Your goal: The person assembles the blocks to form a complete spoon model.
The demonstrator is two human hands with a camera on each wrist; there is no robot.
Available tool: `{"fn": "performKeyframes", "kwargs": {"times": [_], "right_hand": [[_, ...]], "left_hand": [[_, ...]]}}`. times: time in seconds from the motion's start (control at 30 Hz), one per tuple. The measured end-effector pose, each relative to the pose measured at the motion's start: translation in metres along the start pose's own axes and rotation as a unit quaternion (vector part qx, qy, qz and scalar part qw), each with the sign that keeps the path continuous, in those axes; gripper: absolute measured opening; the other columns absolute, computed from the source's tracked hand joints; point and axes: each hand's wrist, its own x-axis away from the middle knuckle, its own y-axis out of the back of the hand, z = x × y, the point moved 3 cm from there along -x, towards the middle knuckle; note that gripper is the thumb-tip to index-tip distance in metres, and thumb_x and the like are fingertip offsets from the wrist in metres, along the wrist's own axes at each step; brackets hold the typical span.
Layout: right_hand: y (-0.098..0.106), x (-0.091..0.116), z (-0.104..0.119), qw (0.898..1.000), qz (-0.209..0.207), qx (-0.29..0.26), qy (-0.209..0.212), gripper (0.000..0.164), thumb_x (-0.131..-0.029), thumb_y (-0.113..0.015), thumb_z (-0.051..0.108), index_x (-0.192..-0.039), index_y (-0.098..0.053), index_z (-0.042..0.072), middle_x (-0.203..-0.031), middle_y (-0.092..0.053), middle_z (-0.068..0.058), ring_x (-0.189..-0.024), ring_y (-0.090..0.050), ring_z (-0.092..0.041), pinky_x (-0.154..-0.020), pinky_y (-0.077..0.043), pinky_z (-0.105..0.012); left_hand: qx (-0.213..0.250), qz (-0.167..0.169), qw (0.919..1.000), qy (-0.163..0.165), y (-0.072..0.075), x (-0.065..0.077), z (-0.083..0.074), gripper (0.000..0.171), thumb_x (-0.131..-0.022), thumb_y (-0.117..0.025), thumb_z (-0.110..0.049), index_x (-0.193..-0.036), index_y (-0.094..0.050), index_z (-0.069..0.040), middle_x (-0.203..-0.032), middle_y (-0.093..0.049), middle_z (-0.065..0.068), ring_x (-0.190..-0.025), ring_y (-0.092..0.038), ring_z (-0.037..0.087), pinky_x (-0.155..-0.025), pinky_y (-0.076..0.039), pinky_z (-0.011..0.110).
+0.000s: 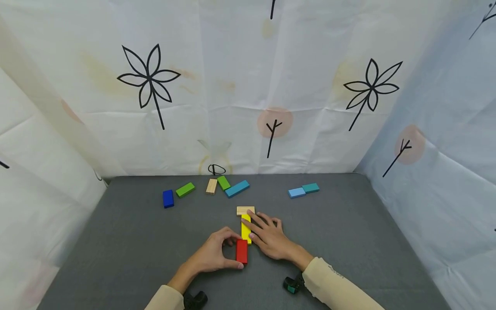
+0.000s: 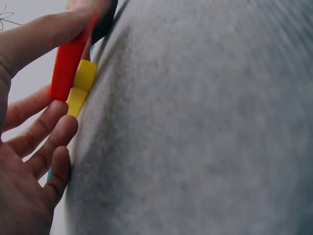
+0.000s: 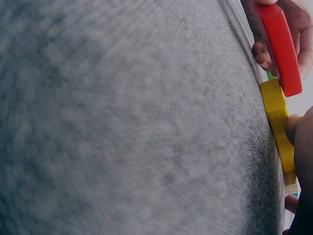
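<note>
My left hand (image 1: 215,252) pinches a red block (image 1: 242,251) between thumb and fingertips at its two ends. In the right wrist view the red block (image 3: 283,54) is tilted, its lower end close by the near end of the yellow piece (image 3: 277,127). On the table the yellow piece (image 1: 246,228) points away from me, its far end at a crosswise plain wooden block (image 1: 241,211). Two yellow parts (image 2: 84,76) show in the left wrist view. My right hand (image 1: 273,241) lies with fingers spread over the yellow and wooden blocks, thumb against the yellow side.
Along the back of the grey table (image 1: 128,241) lie a dark blue block (image 1: 168,199), a green block (image 1: 185,190), a wooden block (image 1: 211,186), another green block (image 1: 223,182) touching a blue block (image 1: 237,189), and a light blue block (image 1: 296,193) against a teal block (image 1: 311,187).
</note>
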Motion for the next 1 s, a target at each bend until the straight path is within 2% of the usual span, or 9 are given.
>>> {"fn": "performKeyframes", "kwargs": {"times": [0.1,0.27,0.43,0.67,1.0], "right_hand": [[0.001,0.000,0.001,1.000,-0.003,-0.001,0.004,0.049,-0.110,-0.043,0.027,-0.158,-0.039,0.018,-0.168,-0.021,-0.010,-0.147,-0.027,-0.042,-0.101,-0.022,-0.070],[0.001,0.000,0.001,1.000,-0.004,-0.001,0.003,0.049,-0.111,-0.042,0.026,-0.158,-0.039,0.018,-0.168,-0.021,-0.010,-0.146,-0.027,-0.042,-0.101,-0.022,-0.070],[-0.001,-0.001,-0.001,1.000,0.003,-0.002,-0.001,0.049,-0.111,-0.042,0.027,-0.158,-0.039,0.018,-0.168,-0.020,-0.010,-0.146,-0.027,-0.043,-0.101,-0.021,-0.071],[-0.002,0.000,-0.004,1.000,0.021,-0.002,-0.013,0.050,-0.112,-0.037,0.032,-0.161,-0.033,0.022,-0.170,-0.016,-0.005,-0.149,-0.023,-0.040,-0.104,-0.020,-0.069],[-0.002,0.001,-0.003,1.000,0.017,-0.005,-0.011,0.050,-0.112,-0.037,0.031,-0.161,-0.033,0.022,-0.169,-0.016,-0.005,-0.149,-0.022,-0.040,-0.103,-0.019,-0.069]], "left_hand": [[-0.005,0.007,1.0000,-0.002,-0.003,0.000,-0.002,0.061,-0.075,-0.088,-0.052,-0.123,-0.066,-0.023,-0.110,-0.058,-0.013,-0.097,-0.057,0.009,-0.088,-0.050,0.029],[-0.035,0.012,0.9992,0.013,-0.007,-0.001,-0.006,0.063,-0.074,-0.087,-0.055,-0.123,-0.066,-0.021,-0.106,-0.057,-0.012,-0.096,-0.055,0.007,-0.086,-0.049,0.029],[-0.077,0.003,0.9968,0.022,-0.011,-0.002,-0.009,0.065,-0.072,-0.087,-0.058,-0.122,-0.066,-0.021,-0.103,-0.056,-0.012,-0.095,-0.053,0.007,-0.084,-0.048,0.031],[-0.127,-0.013,0.9917,0.011,-0.016,-0.002,-0.012,0.062,-0.071,-0.088,-0.056,-0.117,-0.064,-0.022,-0.103,-0.056,-0.013,-0.094,-0.052,0.006,-0.085,-0.047,0.037],[-0.134,-0.021,0.9908,-0.003,-0.018,-0.001,-0.012,0.060,-0.070,-0.090,-0.055,-0.113,-0.062,-0.023,-0.103,-0.056,-0.014,-0.094,-0.051,0.005,-0.086,-0.049,0.034]]}}
